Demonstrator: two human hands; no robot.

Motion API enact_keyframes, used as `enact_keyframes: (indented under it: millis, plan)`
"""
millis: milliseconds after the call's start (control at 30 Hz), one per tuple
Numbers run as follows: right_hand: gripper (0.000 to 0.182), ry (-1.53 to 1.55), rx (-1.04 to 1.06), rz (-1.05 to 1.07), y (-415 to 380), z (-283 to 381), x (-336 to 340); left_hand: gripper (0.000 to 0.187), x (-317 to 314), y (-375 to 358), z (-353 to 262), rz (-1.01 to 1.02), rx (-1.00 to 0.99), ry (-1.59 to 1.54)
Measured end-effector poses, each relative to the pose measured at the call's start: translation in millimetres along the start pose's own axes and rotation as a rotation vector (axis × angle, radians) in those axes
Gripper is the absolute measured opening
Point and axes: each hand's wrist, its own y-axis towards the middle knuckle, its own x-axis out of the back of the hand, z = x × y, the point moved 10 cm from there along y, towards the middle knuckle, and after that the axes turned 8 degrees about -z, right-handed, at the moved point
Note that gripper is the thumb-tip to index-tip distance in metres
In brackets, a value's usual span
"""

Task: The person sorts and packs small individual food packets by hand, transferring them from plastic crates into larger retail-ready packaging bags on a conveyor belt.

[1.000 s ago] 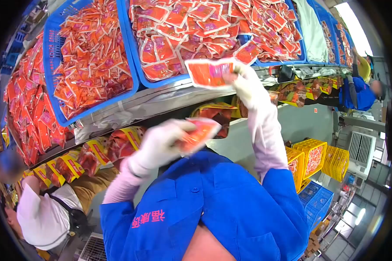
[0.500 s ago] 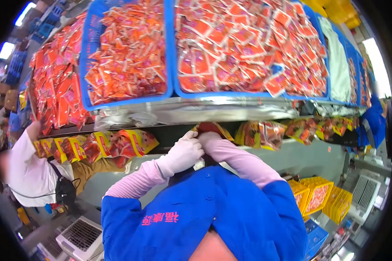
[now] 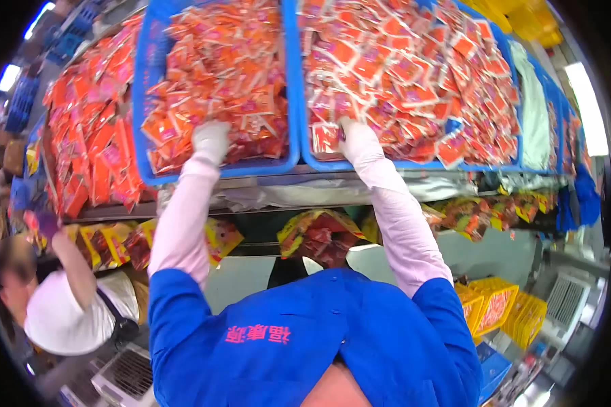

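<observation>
My left hand (image 3: pixel 211 141), in a white glove, reaches into the left blue crate (image 3: pixel 141 115); its blurred fingers touch small red-orange packets (image 3: pixel 214 74). Over the front of the right blue crate (image 3: pixel 414 163) is my right hand (image 3: pixel 361 142), also gloved, its fingers curled at the edge of a red-and-white packet (image 3: pixel 326 138). Between my forearms, a yellow-and-red bag (image 3: pixel 322 234) stands in the row below the crates, its mouth spread and red contents showing.
More yellow-and-red bags (image 3: pixel 465 218) line the narrow belt on both sides. A loose heap of red packets (image 3: pixel 91 149) lies at left, near a co-worker in a white shirt (image 3: pixel 71 308). Yellow crates (image 3: pixel 525 320) stand lower right.
Both hands have left the bag on the belt and moved up and apart, one into each blue crate. The co-worker at left has shifted lower, with an arm raised.
</observation>
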Motion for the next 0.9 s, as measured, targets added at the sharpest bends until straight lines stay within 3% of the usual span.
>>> enact_keyframes:
  millis: [33, 100, 133, 167, 233, 300, 367, 400, 433, 500, 533, 567, 633, 667, 700, 733, 767, 800, 833, 867, 900]
  plan:
    - [0.038, 0.056, 0.009, -0.216, -6.8, -8.9, 26.8, 0.023, 7.1, -10.3, 9.1, -0.156, -0.011, -0.143]
    - [0.036, 0.345, -0.081, -0.301, -27.3, -35.0, 67.9, 0.019, 76.5, -37.1, 2.5, -0.438, -0.030, -0.435]
    - [0.036, 0.763, -0.160, -0.175, -39.1, -39.2, 77.3, 0.017, 93.2, -45.9, -0.3, -0.426, 0.053, -0.582]
    - [0.036, 1.188, -0.225, -0.044, -55.7, -32.2, 88.7, 0.019, 112.8, -61.6, -15.3, -0.334, 0.187, -1.074]
    - [0.032, 1.117, -0.107, 0.134, -94.8, -1.8, 127.3, 0.035, 134.7, -92.8, -61.7, -0.453, 0.318, -1.431]
    - [0.024, 0.977, 0.308, 0.041, -133.8, 48.8, 158.1, 0.030, 171.2, -107.1, -152.4, -0.279, 0.038, -1.477]
    - [0.020, 0.693, 0.366, -0.063, -165.3, 66.5, 156.9, 0.022, 193.4, -129.3, -224.3, -0.408, -0.182, -1.376]
    - [0.021, 0.580, 0.347, -0.197, -178.5, 53.4, 158.4, 0.012, 174.5, -131.3, -248.8, -0.232, -0.025, -1.696]
    - [0.021, 0.587, 0.362, -0.201, -191.8, 38.5, 152.8, 0.004, 155.3, -136.1, -268.4, -0.042, 0.144, -2.003]
    - [0.023, 1.012, -0.196, -0.004, -210.1, -47.7, 116.2, 0.005, 124.5, -169.1, -290.4, 0.425, 0.323, -2.088]
    - [0.023, 1.189, -0.253, 0.016, -221.7, -70.4, 116.6, 0.015, 131.3, -171.2, -292.1, 0.240, 0.269, -2.059]
    - [0.023, 1.360, -0.303, 0.038, -226.8, -87.7, 117.7, 0.030, 142.3, -180.4, -296.8, 0.266, 0.168, -1.909]
    - [0.022, 1.471, -0.355, -0.001, -232.3, -98.4, 116.7, 0.046, 160.4, -219.7, -317.1, 0.613, -0.083, -1.462]
    - [0.022, 1.264, -0.243, 0.098, -230.3, -85.5, 113.1, 0.056, 161.4, -229.4, -323.6, 0.464, -0.299, -0.990]
    - [0.022, 1.054, -0.129, 0.194, -229.1, -70.2, 105.8, 0.043, 134.2, -243.0, -334.2, 0.339, -0.418, -0.662]
    - [0.021, 0.763, 0.113, 0.177, -223.2, -44.2, 106.0, 0.035, 100.5, -248.9, -338.4, 0.354, -0.346, -0.536]
    - [0.022, 0.587, 0.200, 0.278, -220.4, -37.1, 71.4, 0.026, 81.0, -252.7, -336.0, 0.367, -0.279, -0.407]
    - [0.022, 0.268, 0.300, 0.331, -222.1, -29.6, 45.0, 0.026, 84.9, -253.8, -335.4, 0.361, -0.278, -0.403]
    - [0.022, -0.060, 0.392, 0.372, -221.5, -22.5, 22.5, 0.020, 103.9, -247.7, -335.8, 0.225, -0.306, -0.477]
    - [0.025, -0.187, 0.368, 0.513, -225.7, -13.0, -2.8, 0.013, 122.0, -242.8, -333.5, 0.091, -0.338, -0.551]
    - [0.029, -0.313, 0.337, 0.660, -231.6, -4.7, -29.6, 0.013, 123.7, -241.8, -329.9, 0.087, -0.343, -0.553]
